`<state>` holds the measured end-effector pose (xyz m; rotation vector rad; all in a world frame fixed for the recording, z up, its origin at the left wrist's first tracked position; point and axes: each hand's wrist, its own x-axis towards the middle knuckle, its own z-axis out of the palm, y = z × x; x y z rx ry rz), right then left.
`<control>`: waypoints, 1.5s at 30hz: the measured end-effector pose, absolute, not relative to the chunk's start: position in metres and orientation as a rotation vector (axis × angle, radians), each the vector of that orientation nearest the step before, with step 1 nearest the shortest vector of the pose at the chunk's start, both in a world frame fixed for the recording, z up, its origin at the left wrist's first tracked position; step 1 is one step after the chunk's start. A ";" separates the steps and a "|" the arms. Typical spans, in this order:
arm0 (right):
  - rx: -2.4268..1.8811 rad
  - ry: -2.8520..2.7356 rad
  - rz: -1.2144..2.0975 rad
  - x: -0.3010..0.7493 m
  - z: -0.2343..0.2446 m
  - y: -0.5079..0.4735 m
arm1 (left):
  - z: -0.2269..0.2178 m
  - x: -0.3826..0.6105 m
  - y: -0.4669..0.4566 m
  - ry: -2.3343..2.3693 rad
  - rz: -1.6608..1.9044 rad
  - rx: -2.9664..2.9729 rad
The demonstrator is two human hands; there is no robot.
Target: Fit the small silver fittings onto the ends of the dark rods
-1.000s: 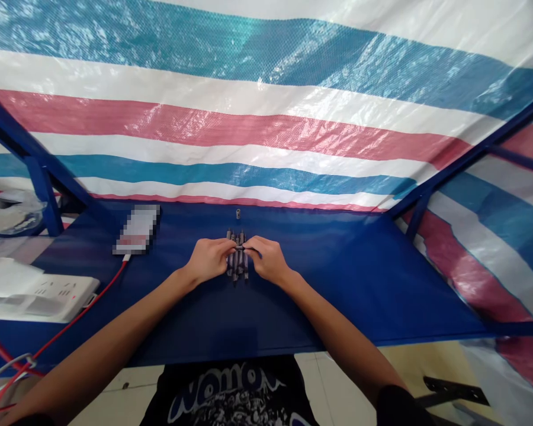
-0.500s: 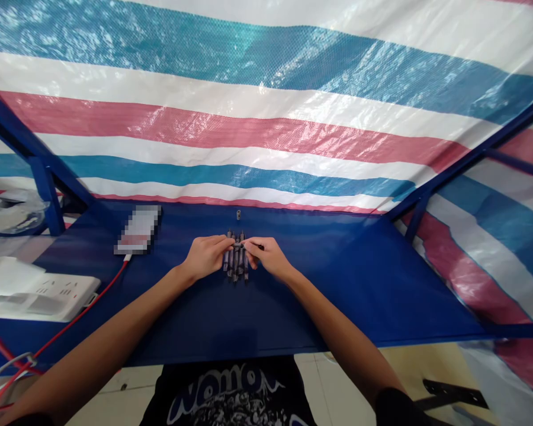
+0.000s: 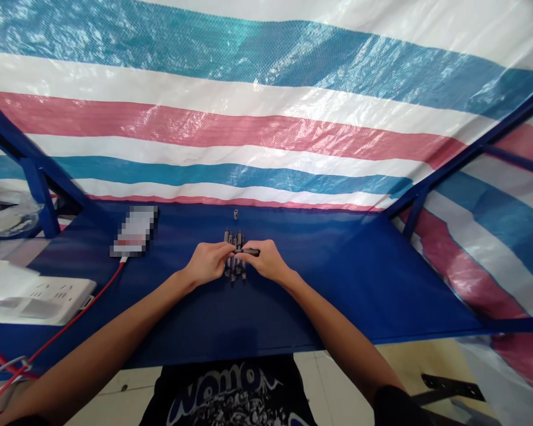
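Observation:
A dark, pen-like piece (image 3: 252, 252) lies crosswise between my two hands, above a row of similar pieces. My right hand (image 3: 270, 260) is closed in a pinch around its thicker right part. The fingertips of my left hand (image 3: 208, 262) are closed at its left end, where the fingers partly hide it. Under and between the hands, several slim dark pen-like pieces (image 3: 234, 273) lie side by side on the blue tabletop (image 3: 195, 319), pointing away from me. Beyond them stands a small metallic-looking cylinder (image 3: 236, 214).
On the left lies a phone-like device (image 3: 134, 231), blurred out, with a red cable (image 3: 102, 285) plugged in. Nearer me is a white power strip (image 3: 66, 293). A striped plastic sheet (image 3: 249, 130) rises behind the table. Blue frame bars (image 3: 448, 165) slope along both sides.
Both hands have come slightly nearer to me over the row. The dark pen-like piece now shows more plainly between them. The camera view has shifted a little.

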<state>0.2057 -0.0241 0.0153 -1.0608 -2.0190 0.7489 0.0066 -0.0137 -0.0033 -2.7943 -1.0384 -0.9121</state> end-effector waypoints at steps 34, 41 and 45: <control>-1.051 -1.798 0.828 0.207 0.016 -0.023 | -0.001 0.002 -0.007 -1.073 -0.903 -2.715; -1.351 -1.809 0.630 0.207 0.004 -0.016 | 0.001 0.003 -0.003 -1.589 -0.718 -2.543; -1.562 -2.075 0.400 0.212 -0.002 -0.010 | 0.011 0.003 -0.001 -1.950 -0.409 -2.357</control>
